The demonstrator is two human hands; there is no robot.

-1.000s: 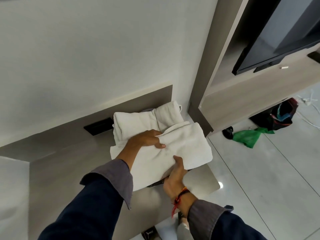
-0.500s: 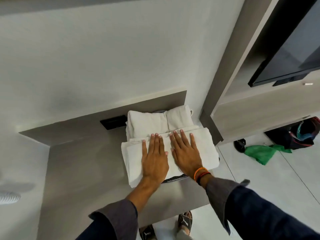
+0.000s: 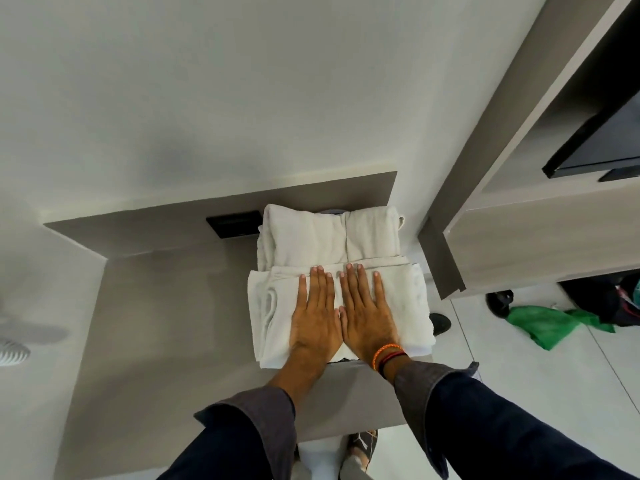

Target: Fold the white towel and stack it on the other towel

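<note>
1. A grey table stands against a pale wall, a black socket plate at its back edge; tiled floor runs off at 3 o'clock, where a green bag lies.
2. We press down on the folded white towel, which sits at the table's 3 o'clock end, its far edge lapping the other towel at 12 o'clock.
3. Our left hand and right hand lie flat side by side, thumbs touching; neither grip closes on anything, fingers spread wide on the cloth.
4. A dark object shows beneath the towel's near edge; we cannot tell what it is.
5. We judge the folding done and the smoothing in hand. The stack looks only partial: the white towel overlaps rather than covers its neighbour.
6. The next move calls for taking the bundle by both ends, lifting it whole so the folds hold, and setting it squarely toward 12 o'clock.
</note>
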